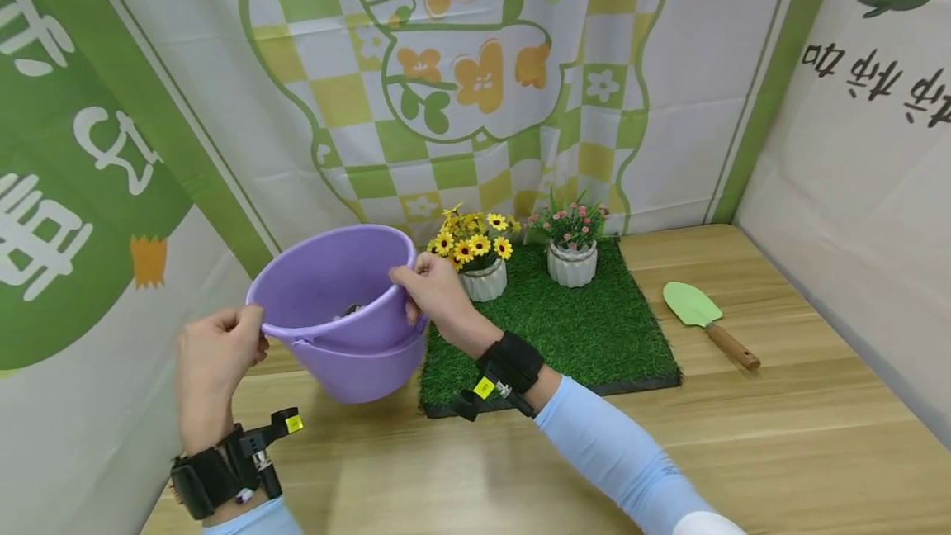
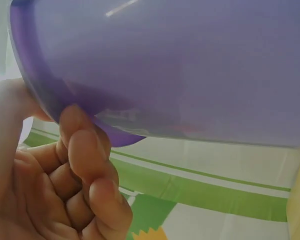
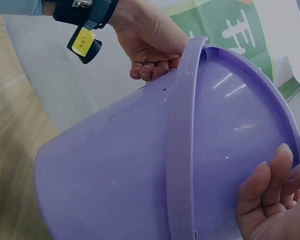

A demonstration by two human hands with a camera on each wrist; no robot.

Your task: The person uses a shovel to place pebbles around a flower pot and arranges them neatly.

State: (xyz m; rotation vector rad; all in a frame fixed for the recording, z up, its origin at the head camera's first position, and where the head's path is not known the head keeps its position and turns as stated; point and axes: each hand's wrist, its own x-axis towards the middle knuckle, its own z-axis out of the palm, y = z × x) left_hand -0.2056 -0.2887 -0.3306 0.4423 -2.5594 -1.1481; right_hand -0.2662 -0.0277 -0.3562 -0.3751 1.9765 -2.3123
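A purple bucket (image 1: 360, 368) is held by its rim between both hands, tilted a little over the table's left side. My left hand (image 1: 221, 353) pinches the rim at the left, thumb on top and fingers curled beneath, as the left wrist view also shows. On the opposite side my right hand (image 1: 444, 297) grips the rim with thumb inside and fingers against the outer wall. The bucket's handle (image 3: 182, 145) hangs down along its outside in the right wrist view. Some small greyish bits (image 1: 349, 311) show inside the bucket, partly hidden by the near rim.
Right of the bucket lies a green turf mat (image 1: 550, 329). On it stand a white pot of yellow flowers (image 1: 484, 281) and a white pot of pink flowers (image 1: 572, 265). A trowel (image 1: 693, 305) with wooden handle rests on the table (image 1: 802, 411). Printed cloth (image 1: 461, 139) hangs behind.
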